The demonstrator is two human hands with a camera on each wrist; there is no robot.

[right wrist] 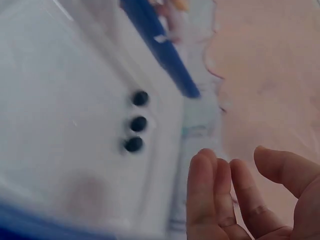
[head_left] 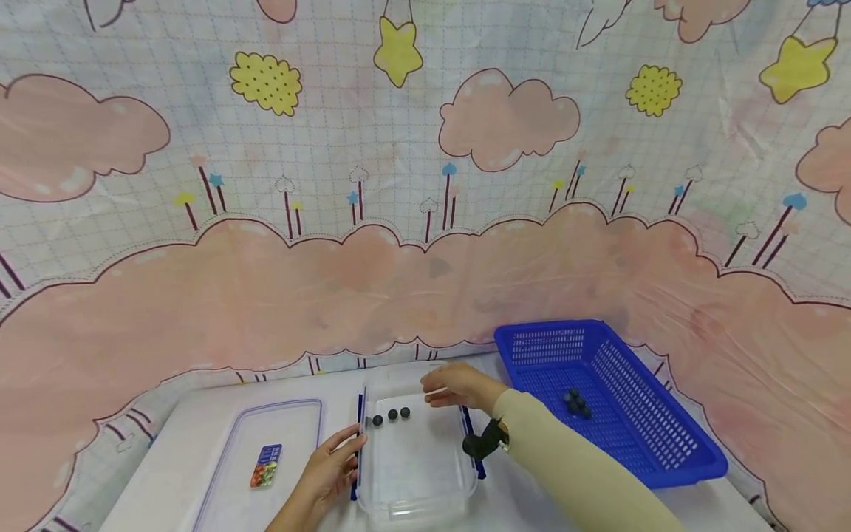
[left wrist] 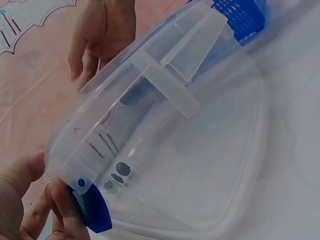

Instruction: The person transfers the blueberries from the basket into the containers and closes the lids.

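Observation:
A clear plastic box [head_left: 419, 473] with blue side latches stands lidless on the table. My left hand [head_left: 322, 469] grips its left side; in the left wrist view the thumb and fingers [left wrist: 62, 200] pinch the rim beside a blue latch [left wrist: 95, 210]. Inside, near the far left corner, three small dark balls [right wrist: 138, 124] lie in a row. Over the far right part of the box hovers my right hand [head_left: 459, 384]. Its fingers [right wrist: 201, 192] are loosely bent, the thumb apart from them, and nothing shows between them.
To the right is a blue slotted basket [head_left: 665, 425] holding a small cluster of dark balls [head_left: 577, 403]. A clear lid [head_left: 279, 421] with a colourful label [head_left: 267, 465] lies flat at the left. Behind the white table [head_left: 166, 473] hangs a patterned cloth [head_left: 399, 295].

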